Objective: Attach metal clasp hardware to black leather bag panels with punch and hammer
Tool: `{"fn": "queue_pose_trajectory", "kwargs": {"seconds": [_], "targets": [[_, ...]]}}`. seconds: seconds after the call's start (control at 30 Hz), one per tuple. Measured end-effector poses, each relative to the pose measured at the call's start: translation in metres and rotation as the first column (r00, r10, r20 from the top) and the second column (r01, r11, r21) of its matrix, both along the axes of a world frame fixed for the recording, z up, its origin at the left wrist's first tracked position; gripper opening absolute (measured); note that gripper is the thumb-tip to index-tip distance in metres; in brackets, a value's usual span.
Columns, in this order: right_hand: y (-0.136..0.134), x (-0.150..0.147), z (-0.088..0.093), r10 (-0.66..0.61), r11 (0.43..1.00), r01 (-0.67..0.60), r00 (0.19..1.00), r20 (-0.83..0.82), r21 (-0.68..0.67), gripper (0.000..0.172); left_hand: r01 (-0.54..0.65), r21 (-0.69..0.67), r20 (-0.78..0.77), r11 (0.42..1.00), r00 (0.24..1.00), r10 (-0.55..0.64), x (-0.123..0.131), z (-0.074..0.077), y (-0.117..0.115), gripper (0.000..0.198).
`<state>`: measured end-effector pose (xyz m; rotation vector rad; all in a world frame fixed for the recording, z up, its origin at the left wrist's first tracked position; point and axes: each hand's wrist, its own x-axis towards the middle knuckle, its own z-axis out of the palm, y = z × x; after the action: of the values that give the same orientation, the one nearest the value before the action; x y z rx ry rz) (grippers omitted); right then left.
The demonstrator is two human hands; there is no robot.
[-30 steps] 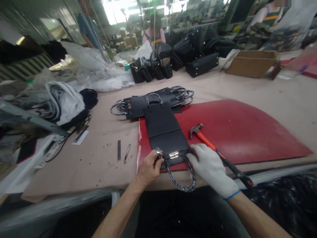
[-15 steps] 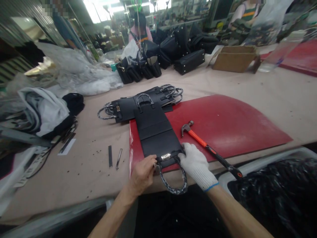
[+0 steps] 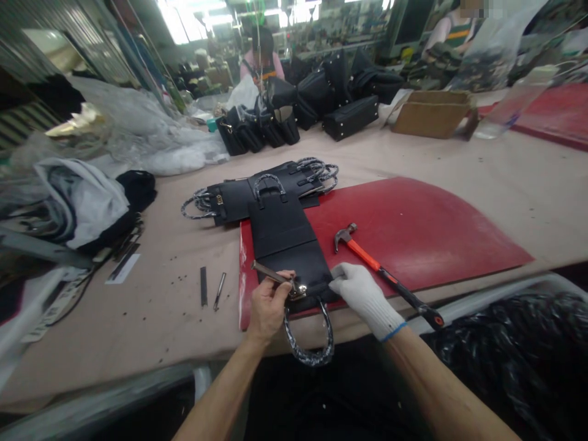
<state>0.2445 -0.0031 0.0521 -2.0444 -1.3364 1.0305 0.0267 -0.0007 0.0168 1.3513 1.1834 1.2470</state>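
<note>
Bench (image 3: 169,214): surfaced in pinkish-beige sheeting, creased toward the rear, occupying the middle ground. Left side: corrugated wall (image 3: 80,27) at upper level; striped panel (image 3: 28,125) below it, in shadow, material indeterminate. Rear: windows (image 3: 190,23) bright and overexposed, narrow light strip (image 3: 272,11) alongside. Dark upright panel (image 3: 419,27) noted to their right. Strongest light arrives from the rear; distant detail is hazy.
</note>
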Motion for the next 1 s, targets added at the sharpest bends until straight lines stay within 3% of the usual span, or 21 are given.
{"fn": "queue_pose_trajectory", "kwargs": {"seconds": [0.13, 0.27, 0.37, 0.43, 0.47, 0.63, 0.8, 1.0], "targets": [[-0.007, -0.001, -0.007, -0.039, 0.998, 0.053, 0.953, -0.301, 0.039, 0.015, 0.065, -0.053, 0.073, 0.997, 0.995, -0.061, 0.02, 0.007, 0.002, 0.025], [-0.021, -0.015, -0.007, -0.068, 0.994, 0.104, 0.81, -0.582, 0.028, 0.034, 0.072, -0.071, 0.117, 0.995, 0.991, -0.063, 0.021, 0.014, 0.006, 0.027], [-0.029, -0.025, -0.006, -0.045, 0.994, 0.109, 0.565, -0.824, 0.021, 0.048, 0.097, -0.117, 0.144, 0.988, 0.986, -0.08, 0.018, 0.019, 0.01, 0.03], [-0.032, -0.03, -0.006, -0.027, 0.997, 0.079, 0.392, -0.919, 0.004, 0.045, 0.106, -0.112, 0.137, 0.988, 0.986, -0.09, 0.016, 0.02, 0.011, 0.028], [-0.032, -0.032, -0.007, -0.03, 0.998, 0.065, 0.351, -0.936, -0.008, 0.042, 0.108, -0.104, 0.128, 0.989, 0.987, -0.094, 0.015, 0.021, 0.012, 0.027], [-0.03, -0.034, -0.016, -0.078, 0.996, 0.07, 0.405, -0.911, -0.054, 0.032, 0.108, -0.116, 0.085, 0.987, 0.992, -0.099, 0.011, 0.018, 0.012, 0.027], [-0.027, -0.033, -0.018, -0.085, 0.996, 0.016, 0.472, -0.877, -0.088, 0.029, 0.121, -0.112, 0.105, 0.986, 0.988, -0.109, 0.009, 0.006, 0.015, 0.023], [-0.026, -0.038, -0.014, -0.045, 0.996, -0.046, 0.415, -0.909, -0.07, 0.03, 0.125, -0.125, 0.194, 0.984, 0.976, -0.099, 0.009, 0.001, 0.019, 0.021]]}}
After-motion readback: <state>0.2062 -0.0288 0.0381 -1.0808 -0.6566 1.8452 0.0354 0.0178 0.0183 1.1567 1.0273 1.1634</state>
